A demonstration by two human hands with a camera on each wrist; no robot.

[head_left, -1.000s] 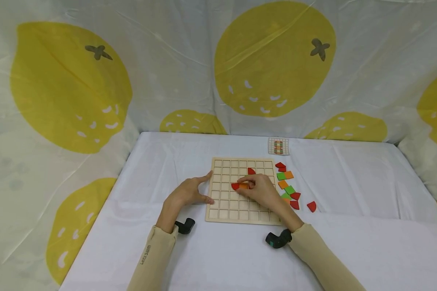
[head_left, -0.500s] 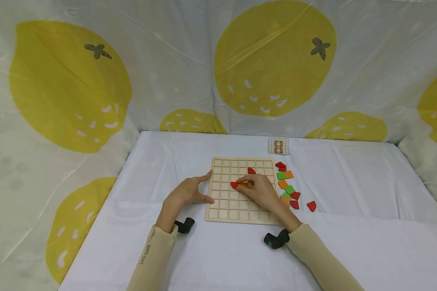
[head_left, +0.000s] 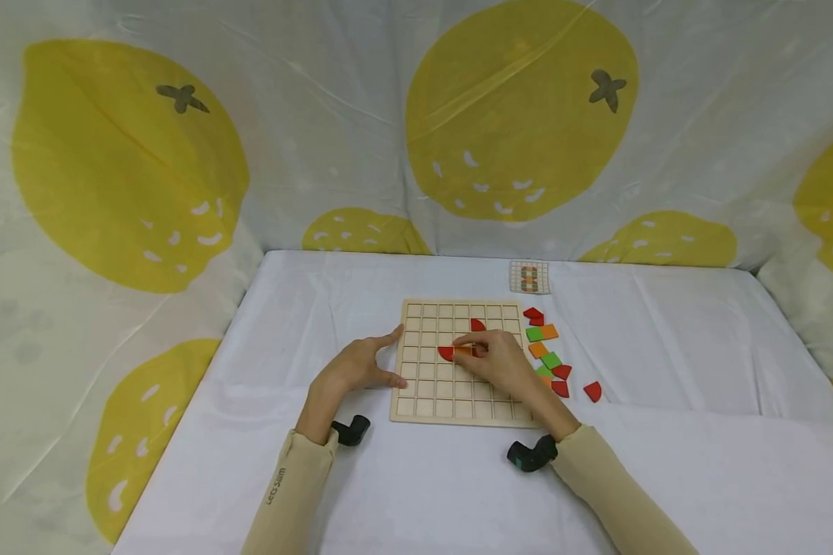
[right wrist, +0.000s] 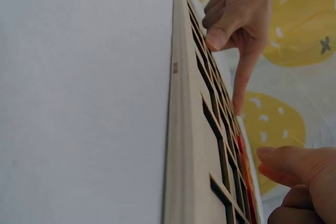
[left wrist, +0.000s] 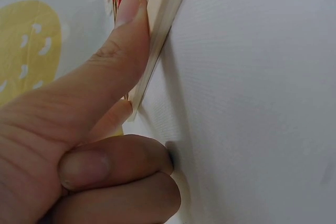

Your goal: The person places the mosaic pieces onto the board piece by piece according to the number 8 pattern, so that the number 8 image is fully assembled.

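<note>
A pale wooden grid board (head_left: 426, 407) lies in the middle of the table. My left hand (head_left: 352, 367) steadies its left edge, index finger and thumb spread apart along it. The left wrist view shows that thumb (left wrist: 113, 51) pressed on the rim and the other fingers curled below. My right hand (head_left: 505, 362) is over the grid, thumb and index finger pinching a red quarter-circle tile (head_left: 446, 353) at its right end. An orange tile (head_left: 463, 351) shows between those fingers. Another red quarter-circle tile (head_left: 477, 325) sits in a cell farther back.
Beside the board's right edge lie loose tiles, among them a green square (head_left: 551, 360), an orange square (head_left: 549, 331) and a red quarter circle (head_left: 593, 391). A small pattern card (head_left: 530, 277) lies behind them. A lemon-print curtain (head_left: 361, 116) hangs behind the table.
The red tile at my right fingertips has turned from tilted to lined up with its cell. My right hand has shifted only slightly; my left hand keeps its place on the board.
</note>
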